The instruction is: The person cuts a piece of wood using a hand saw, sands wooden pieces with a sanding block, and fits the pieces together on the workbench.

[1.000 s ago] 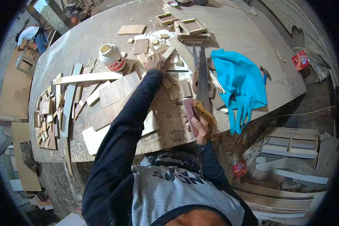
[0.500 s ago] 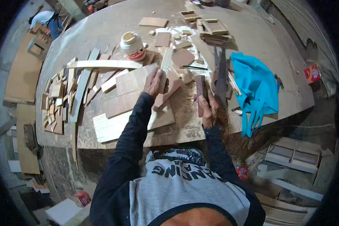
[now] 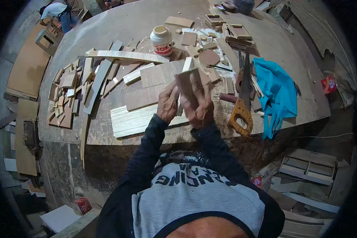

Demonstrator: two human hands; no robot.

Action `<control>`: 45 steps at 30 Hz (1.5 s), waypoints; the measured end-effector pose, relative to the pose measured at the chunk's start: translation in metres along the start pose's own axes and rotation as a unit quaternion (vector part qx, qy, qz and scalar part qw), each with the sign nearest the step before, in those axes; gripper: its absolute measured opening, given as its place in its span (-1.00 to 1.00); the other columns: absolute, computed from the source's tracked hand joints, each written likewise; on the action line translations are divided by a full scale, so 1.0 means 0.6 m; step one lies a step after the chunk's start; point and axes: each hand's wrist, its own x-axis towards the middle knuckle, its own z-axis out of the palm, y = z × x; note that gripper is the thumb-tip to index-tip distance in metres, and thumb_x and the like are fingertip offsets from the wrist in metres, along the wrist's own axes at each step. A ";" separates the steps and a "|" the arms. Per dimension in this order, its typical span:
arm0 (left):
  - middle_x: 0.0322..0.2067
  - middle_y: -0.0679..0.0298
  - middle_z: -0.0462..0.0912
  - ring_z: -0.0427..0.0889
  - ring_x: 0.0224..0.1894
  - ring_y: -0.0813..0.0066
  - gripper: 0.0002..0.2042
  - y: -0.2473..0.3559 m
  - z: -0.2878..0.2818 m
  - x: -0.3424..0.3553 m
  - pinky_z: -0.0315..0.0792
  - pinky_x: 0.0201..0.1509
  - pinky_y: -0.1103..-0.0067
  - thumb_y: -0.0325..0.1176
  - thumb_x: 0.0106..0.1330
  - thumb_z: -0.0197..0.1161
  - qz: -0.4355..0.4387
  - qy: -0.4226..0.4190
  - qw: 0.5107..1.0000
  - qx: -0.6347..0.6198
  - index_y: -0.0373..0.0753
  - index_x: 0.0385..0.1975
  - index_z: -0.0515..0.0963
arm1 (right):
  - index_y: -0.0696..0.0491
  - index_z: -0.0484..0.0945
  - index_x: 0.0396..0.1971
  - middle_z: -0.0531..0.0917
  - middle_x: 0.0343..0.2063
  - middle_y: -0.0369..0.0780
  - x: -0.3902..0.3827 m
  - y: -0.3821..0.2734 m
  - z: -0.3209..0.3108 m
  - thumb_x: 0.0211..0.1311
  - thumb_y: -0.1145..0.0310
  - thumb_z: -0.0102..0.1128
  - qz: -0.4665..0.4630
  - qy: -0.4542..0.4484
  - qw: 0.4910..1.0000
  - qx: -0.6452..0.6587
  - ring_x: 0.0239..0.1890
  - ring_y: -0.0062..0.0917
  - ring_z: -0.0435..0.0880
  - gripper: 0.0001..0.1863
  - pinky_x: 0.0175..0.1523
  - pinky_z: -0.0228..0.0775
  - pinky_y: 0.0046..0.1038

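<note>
My left hand (image 3: 168,102) is closed around a pale wooden strip (image 3: 187,63), which points away from me over the worktable. Close beside it, my right hand (image 3: 201,106) grips a flat reddish-brown block (image 3: 187,84). Motion smears the block and that hand's fingers. The block overlaps the strip in view; whether they touch I cannot tell. Beneath my hands lie thin brown boards (image 3: 141,97) and a pale ridged board (image 3: 133,121). A handsaw (image 3: 242,117) with an orange-brown handle rests to the right, near a dark red cylindrical handle (image 3: 227,98).
A white jar (image 3: 161,37) stands open beyond my left hand. Wood offcuts (image 3: 65,89) heap up at the left. Small wooden frames (image 3: 237,32) sit at the far right, and a turquoise cloth bag (image 3: 274,87) lies near the right edge. Another person (image 3: 59,16) bends over at the far left.
My right hand has lifted the reddish-brown block off the right side and brought it left, over the strip in my left hand. The saw's handle has come into sight.
</note>
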 end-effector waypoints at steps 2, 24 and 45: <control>-0.42 0.31 0.58 0.52 -0.45 0.67 -0.58 0.013 -0.015 -0.043 0.42 -0.43 0.72 -0.14 0.43 -0.03 -0.137 -0.028 0.984 -0.107 -0.31 0.12 0.40 | 0.10 0.26 0.24 0.48 -0.02 0.11 0.048 0.021 -0.017 0.16 0.15 0.08 0.227 -0.103 0.968 0.036 -0.01 -0.10 0.50 -0.35 0.02 0.36 -0.31; -0.40 0.25 0.50 0.51 -0.50 0.53 -0.50 0.036 -0.037 -0.056 0.46 -0.51 0.61 -0.19 0.38 -0.01 -0.113 -0.125 0.976 -0.134 -0.26 0.25 0.15 | 0.11 0.23 0.26 0.52 -0.10 -0.12 -0.035 -0.032 -0.066 0.21 0.22 -0.01 0.204 -0.008 0.953 0.225 -0.09 -0.45 0.51 -0.40 0.07 0.30 -0.45; -0.62 0.09 0.48 0.47 -0.59 0.42 -0.49 0.040 -0.012 -0.096 0.37 -0.44 0.57 -0.50 0.31 0.04 0.019 -0.068 0.959 0.275 -0.16 0.29 0.18 | 0.30 0.36 0.08 0.57 -0.25 0.08 0.070 -0.004 -0.050 0.18 0.15 0.07 0.245 -0.143 0.949 0.136 -0.33 -0.32 0.64 -0.41 -0.35 0.50 -0.38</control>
